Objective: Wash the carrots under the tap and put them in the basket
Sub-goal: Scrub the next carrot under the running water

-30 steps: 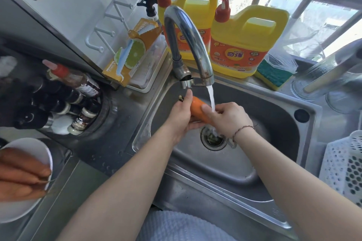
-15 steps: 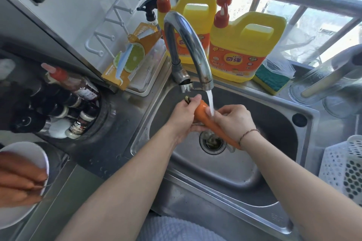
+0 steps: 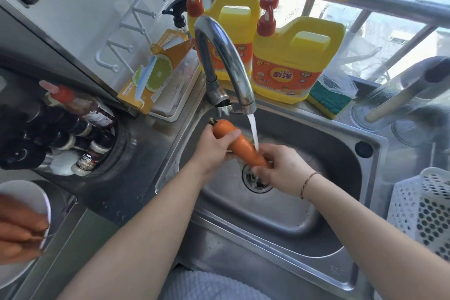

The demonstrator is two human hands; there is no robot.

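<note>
Head view, all placed vs the stainless steel sink (image 3: pixel 323 146). I see my left hand (image 3: pixel 214 151) over the basin's left half, thumb and fingers wrapped round the thick top end of the wet orange carrot (image 3: pixel 239 145); stem stub points up-left twd the sink's back-left corner. My right hand (image 3: pixel 283 169) sits over the round drain (image 3: pixel 255 181), fingers curled round the carrot's thin tip. So both hands are clamped on the same carrot, which slants down to the right across the basin centre. The curved chrome tap (image 3: pixel 224 61) rises from the sink's back rim; its white water stream (image 3: pixel 253 131) falls just behind the carrot's mid part and looks to touch it.

Right of the sink, at the frame edge: white perforated plastic basket (image 3: pixel 418 214), what's inside I can't tell. Far left of the sink: white round plate (image 3: pixel 29 192) w/ more orange carrots (image 3: pixel 22 226), blurred. Behind the sink on the sill: two yellow detergent jugs w/ red pump tops (image 3: pixel 292 56), green-yellow sponge (image 3: pixel 328 101) next to them. Left of the sink in a round recess: dark seasoning bottles (image 3: pixel 73 134).
</note>
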